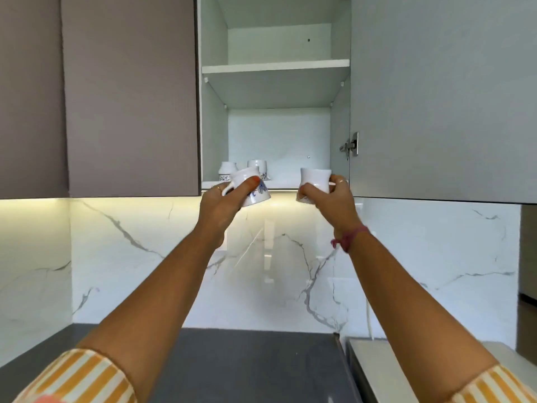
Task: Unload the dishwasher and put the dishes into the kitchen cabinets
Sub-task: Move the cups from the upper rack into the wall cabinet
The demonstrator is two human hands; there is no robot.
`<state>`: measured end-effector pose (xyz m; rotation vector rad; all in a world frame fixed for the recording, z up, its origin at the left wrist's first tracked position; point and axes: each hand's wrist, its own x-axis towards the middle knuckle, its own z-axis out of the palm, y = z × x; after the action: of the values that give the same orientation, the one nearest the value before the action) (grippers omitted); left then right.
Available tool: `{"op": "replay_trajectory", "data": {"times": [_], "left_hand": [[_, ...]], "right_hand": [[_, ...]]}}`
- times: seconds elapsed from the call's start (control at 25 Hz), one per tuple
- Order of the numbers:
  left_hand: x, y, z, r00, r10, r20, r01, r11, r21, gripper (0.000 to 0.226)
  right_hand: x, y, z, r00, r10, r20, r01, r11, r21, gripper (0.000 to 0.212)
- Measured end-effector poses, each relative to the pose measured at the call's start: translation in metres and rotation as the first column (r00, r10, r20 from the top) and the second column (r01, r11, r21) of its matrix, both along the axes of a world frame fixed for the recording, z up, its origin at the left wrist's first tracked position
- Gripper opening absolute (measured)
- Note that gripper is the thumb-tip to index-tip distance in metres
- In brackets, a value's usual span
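Note:
Both arms reach up toward an open wall cabinet (274, 66). My left hand (223, 203) grips a white cup with a blue pattern (255, 191), held upside down and tilted at the front lip of the bottom shelf (283, 185). My right hand (329, 196) holds a plain white cup (315, 177), also upside down, at the same lip further right. Two more patterned white cups stand upside down at the back left of that shelf: one (225, 171) on the left, one (258, 164) behind the held cup.
The cabinet door (441, 97) hangs open on the right with its hinge (350, 145) near my right hand. A closed brown door (130, 94) is at left. Below are a marble backsplash (276, 271), a dark counter (232, 365) and a white appliance top (374, 359).

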<state>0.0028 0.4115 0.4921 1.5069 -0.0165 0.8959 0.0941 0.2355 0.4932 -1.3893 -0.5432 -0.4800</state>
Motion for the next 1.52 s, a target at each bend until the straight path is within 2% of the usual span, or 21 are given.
{"op": "replay_trajectory", "data": {"times": [0.16, 0.32, 0.48, 0.6, 0.72, 0.84, 0.92, 1.04, 1.2, 1.52], "left_hand": [[0.080, 0.029, 0.038, 0.999, -0.012, 0.033, 0.007, 0.990, 0.140, 0.022], [0.149, 0.038, 0.057, 0.998, -0.016, 0.057, 0.004, 0.981, 0.195, 0.022], [0.201, 0.044, 0.068, 0.997, 0.015, 0.069, -0.030, 0.973, 0.228, 0.030], [0.227, 0.048, 0.078, 0.992, 0.079, 0.095, -0.105, 0.943, 0.317, 0.031], [0.247, 0.045, 0.088, 0.995, 0.084, 0.055, -0.099, 0.918, 0.385, 0.043], [0.261, 0.036, 0.091, 0.993, 0.118, -0.007, -0.101, 0.873, 0.477, 0.042], [0.268, 0.028, 0.092, 0.988, 0.145, -0.049, -0.101, 0.858, 0.503, 0.035], [0.274, 0.021, 0.093, 0.970, 0.217, -0.106, -0.122, 0.820, 0.559, 0.037], [0.279, 0.017, 0.099, 0.956, 0.241, -0.165, -0.098, 0.796, 0.597, 0.033], [0.291, 0.012, 0.101, 0.952, 0.247, -0.181, -0.072, 0.757, 0.650, 0.035]], "right_hand": [[0.066, 0.028, 0.046, 0.996, -0.088, 0.024, 0.087, 0.996, 0.029, 0.052], [0.120, 0.044, 0.063, 0.983, -0.183, 0.021, 0.183, 0.983, 0.000, 0.055], [0.156, 0.052, 0.069, 0.968, -0.247, 0.051, 0.250, 0.965, -0.072, 0.042], [0.178, 0.048, 0.074, 0.958, -0.276, 0.080, 0.285, 0.950, -0.130, 0.030], [0.194, 0.039, 0.084, 0.958, -0.286, 0.027, 0.284, 0.929, -0.238, 0.017], [0.204, 0.031, 0.090, 0.947, -0.321, 0.000, 0.299, 0.881, -0.367, 0.022], [0.211, 0.025, 0.093, 0.948, -0.317, -0.010, 0.286, 0.867, -0.409, 0.024], [0.224, 0.017, 0.095, 0.946, -0.324, -0.023, 0.274, 0.834, -0.479, 0.026], [0.234, 0.009, 0.101, 0.941, -0.335, -0.055, 0.250, 0.794, -0.555, 0.055], [0.235, 0.005, 0.104, 0.930, -0.364, -0.049, 0.263, 0.755, -0.601, 0.045]]}}
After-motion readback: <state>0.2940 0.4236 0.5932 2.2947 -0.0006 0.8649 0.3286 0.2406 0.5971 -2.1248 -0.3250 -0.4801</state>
